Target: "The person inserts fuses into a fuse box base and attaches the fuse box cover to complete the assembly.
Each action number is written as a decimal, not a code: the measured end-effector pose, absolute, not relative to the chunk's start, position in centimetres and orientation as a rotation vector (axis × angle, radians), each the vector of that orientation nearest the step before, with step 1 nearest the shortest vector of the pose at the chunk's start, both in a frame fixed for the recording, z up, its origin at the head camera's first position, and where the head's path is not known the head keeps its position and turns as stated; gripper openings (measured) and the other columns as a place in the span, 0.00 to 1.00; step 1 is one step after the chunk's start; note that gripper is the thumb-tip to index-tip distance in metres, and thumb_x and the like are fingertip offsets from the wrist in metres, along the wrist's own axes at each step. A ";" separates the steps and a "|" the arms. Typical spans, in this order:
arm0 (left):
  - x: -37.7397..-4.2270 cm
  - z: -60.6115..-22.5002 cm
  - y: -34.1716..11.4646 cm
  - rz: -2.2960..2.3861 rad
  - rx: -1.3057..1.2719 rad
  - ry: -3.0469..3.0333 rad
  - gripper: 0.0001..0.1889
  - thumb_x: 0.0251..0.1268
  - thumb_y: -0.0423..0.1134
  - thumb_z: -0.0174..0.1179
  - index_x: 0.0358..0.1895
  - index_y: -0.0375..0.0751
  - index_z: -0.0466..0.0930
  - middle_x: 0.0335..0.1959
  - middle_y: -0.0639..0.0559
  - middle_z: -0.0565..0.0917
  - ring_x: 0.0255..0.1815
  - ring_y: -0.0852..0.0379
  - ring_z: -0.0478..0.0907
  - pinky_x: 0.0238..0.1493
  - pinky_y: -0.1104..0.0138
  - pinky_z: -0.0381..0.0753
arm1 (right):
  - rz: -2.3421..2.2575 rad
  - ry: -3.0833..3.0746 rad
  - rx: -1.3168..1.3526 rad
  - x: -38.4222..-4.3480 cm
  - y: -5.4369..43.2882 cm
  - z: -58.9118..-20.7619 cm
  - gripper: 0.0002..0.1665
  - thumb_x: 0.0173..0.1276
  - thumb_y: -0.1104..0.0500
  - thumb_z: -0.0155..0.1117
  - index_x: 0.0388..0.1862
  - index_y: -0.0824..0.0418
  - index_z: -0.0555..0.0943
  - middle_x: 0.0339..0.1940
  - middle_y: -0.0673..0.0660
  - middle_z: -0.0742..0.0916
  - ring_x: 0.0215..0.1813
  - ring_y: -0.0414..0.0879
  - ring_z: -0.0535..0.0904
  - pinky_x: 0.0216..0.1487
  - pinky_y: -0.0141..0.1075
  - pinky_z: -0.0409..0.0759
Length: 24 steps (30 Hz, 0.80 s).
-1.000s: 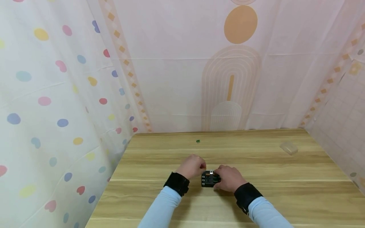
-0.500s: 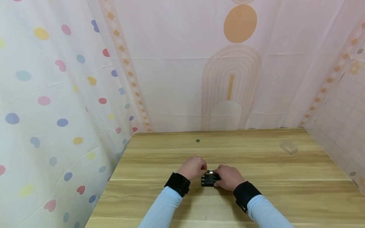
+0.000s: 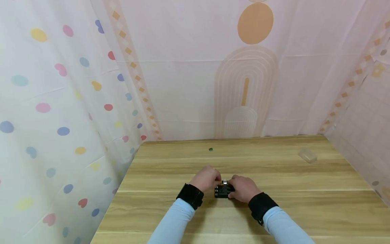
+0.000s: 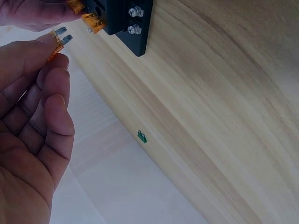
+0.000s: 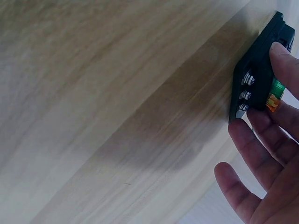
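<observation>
A black fuse block (image 3: 222, 193) rests on the table between the hands, with metal screw terminals along its side. Orange blade fuses (image 4: 93, 22) sit in it in the left wrist view; a green fuse (image 5: 277, 87) shows beside an orange one in the right wrist view. My left hand (image 3: 206, 178) pinches a loose orange blade fuse (image 4: 56, 45) between thumb and forefinger, its two metal prongs pointing out toward the block, just apart from it. My right hand (image 3: 243, 188) grips the block's right side, thumb on the near side and fingers at the far side.
A small green blade fuse (image 3: 211, 149) lies near the table's back edge. Further right is a clear plastic cover (image 3: 307, 155). The wooden table (image 3: 158, 189) meets patterned curtains (image 3: 182, 95) at the back and left.
My left fingertips have come slightly closer to the block's far left corner and now overlap it in the head view. The right hand keeps its grip; the head view has shifted slightly.
</observation>
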<state>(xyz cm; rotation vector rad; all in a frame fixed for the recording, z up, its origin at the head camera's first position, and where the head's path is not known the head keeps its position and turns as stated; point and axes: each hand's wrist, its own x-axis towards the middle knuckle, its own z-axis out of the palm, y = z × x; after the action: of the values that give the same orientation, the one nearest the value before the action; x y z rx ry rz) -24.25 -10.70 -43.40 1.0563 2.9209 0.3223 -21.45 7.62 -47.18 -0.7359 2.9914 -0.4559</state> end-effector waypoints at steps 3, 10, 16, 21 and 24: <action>-24.1 -43.4 -10.6 0.302 1.075 2.933 0.03 0.61 0.36 0.70 0.30 0.44 0.90 0.26 0.59 0.84 0.26 0.68 0.75 0.31 0.76 0.75 | -0.451 2.997 -0.756 -21.5 7.7 -47.3 0.23 0.55 0.54 0.79 0.47 0.63 0.86 0.41 0.55 0.84 0.38 0.48 0.81 0.41 0.45 0.80; -23.8 -43.6 -10.3 0.285 1.024 2.922 0.04 0.61 0.37 0.70 0.30 0.45 0.90 0.26 0.57 0.85 0.25 0.67 0.73 0.31 0.74 0.73 | -0.448 3.012 -0.793 -21.3 7.8 -47.5 0.22 0.55 0.53 0.79 0.46 0.62 0.86 0.39 0.54 0.84 0.36 0.48 0.81 0.40 0.45 0.80; -23.7 -44.3 -10.2 0.282 1.006 2.928 0.05 0.61 0.38 0.70 0.28 0.46 0.90 0.23 0.61 0.83 0.24 0.68 0.72 0.31 0.75 0.73 | -0.424 3.019 -0.795 -21.3 7.8 -47.6 0.22 0.56 0.53 0.79 0.47 0.62 0.86 0.39 0.54 0.84 0.36 0.47 0.81 0.40 0.45 0.80; -23.7 -45.0 -10.1 0.296 1.027 2.934 0.04 0.61 0.38 0.70 0.29 0.46 0.90 0.22 0.62 0.82 0.23 0.70 0.72 0.29 0.78 0.72 | -0.416 3.025 -0.816 -21.2 7.8 -47.4 0.21 0.55 0.54 0.79 0.45 0.62 0.86 0.37 0.54 0.83 0.35 0.47 0.80 0.38 0.45 0.80; -23.7 -45.1 -10.1 0.276 1.058 2.945 0.04 0.61 0.38 0.70 0.29 0.46 0.90 0.23 0.62 0.83 0.24 0.70 0.72 0.29 0.78 0.72 | -0.416 3.031 -0.831 -21.2 7.9 -47.4 0.21 0.54 0.54 0.79 0.44 0.62 0.86 0.36 0.53 0.82 0.34 0.47 0.80 0.37 0.45 0.79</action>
<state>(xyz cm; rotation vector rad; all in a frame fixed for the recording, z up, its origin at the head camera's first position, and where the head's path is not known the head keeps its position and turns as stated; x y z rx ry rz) -23.68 -10.08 -45.13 1.0575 2.9453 0.2765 -21.21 7.89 -47.39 -0.8306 3.0306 -0.4156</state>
